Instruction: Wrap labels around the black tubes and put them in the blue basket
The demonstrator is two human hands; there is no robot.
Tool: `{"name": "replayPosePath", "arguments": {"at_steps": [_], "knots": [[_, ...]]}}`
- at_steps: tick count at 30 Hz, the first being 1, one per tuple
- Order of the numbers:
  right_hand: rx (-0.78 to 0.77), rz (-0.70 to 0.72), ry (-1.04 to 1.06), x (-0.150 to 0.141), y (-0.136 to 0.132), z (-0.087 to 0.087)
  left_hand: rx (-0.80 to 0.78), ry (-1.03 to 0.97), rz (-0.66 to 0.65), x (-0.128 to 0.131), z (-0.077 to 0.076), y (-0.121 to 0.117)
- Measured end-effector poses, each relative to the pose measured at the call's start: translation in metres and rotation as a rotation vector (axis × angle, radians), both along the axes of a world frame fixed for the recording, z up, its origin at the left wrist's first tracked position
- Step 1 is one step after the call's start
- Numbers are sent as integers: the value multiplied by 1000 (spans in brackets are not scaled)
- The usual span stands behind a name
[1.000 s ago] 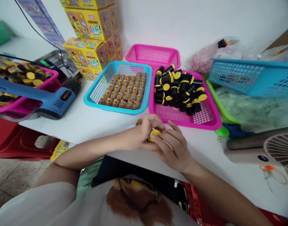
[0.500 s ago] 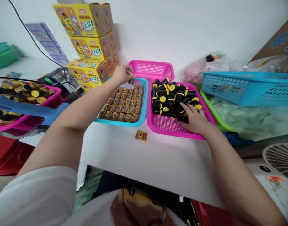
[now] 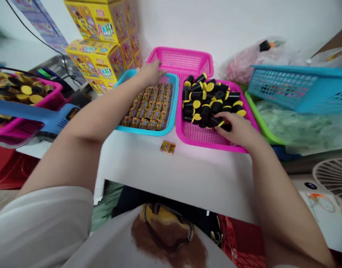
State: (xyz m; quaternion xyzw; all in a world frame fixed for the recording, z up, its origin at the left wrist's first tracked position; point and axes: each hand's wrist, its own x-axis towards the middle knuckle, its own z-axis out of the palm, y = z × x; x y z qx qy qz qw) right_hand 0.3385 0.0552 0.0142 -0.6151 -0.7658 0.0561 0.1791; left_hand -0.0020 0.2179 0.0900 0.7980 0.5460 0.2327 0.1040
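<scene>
Left hand [image 3: 151,73], fingers drawn narrow, lies at the far rim of a teal plastic basket [image 3: 174,102]; any held item is hidden. The basket carries packed rows of label-wrapped capsules [image 3: 148,106]. Further right, a magenta mesh basket [image 3: 212,144] holds a loose heap of black yellow-capped capsules [image 3: 207,104]; right hand [image 3: 238,130] curls narrowly over one at the heap's near edge. These appear light, stiff and smooth, best pinched across the barrel.

Card packet [image 3: 167,147] before plastic basket [image 3: 148,131]
</scene>
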Motion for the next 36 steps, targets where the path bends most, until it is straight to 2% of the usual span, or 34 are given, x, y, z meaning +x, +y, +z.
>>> {"name": "replayPosePath", "arguments": {"at_steps": [1,3,4,6,7,8,9,11,13,16,23,25,27,29,32,34,36], "knots": [[63,5,31,0,-4,2,68,-4,-23,-1,6,-22],[228,-51,92,-2,-14,7,160,4,-179,-4,8,-77],[321,-95,120,-4,-21,8,216,-20,-366,-7,2,-108],[504,-161,170,-9,-36,8,94,46,-931,-15,-25,-167],[584,-172,189,-12,-42,7,28,97,-1075,-19,-43,-192],[649,-171,202,-15,-48,5,2,149,-1062,-22,-62,-211],[695,-157,204,-17,-52,2,17,203,-967,-24,-80,-226],[728,-100,187,-20,-57,-2,42,324,-753,-28,-109,-239],[718,-45,162,-21,-58,-6,94,437,-634,-29,-125,-239],[718,-24,140,-19,-56,-8,224,534,-636,-30,-131,-234],[753,11,83,-16,-55,-12,487,617,-662,-35,-128,-250],[766,28,72,-16,-55,-13,491,617,-667,-38,-124,-259],[778,44,61,-15,-55,-13,400,550,-672,-40,-118,-268],[812,60,64,-14,-55,-13,233,385,-643,-39,-107,-274],[862,62,121,-18,-57,-13,67,-18,-566,-29,-85,-273],[849,64,281,-27,-62,-13,3,-274,-559,-17,-70,-267],[760,112,534,-41,-71,-11,-110,-485,-561,-5,-60,-257]]}}
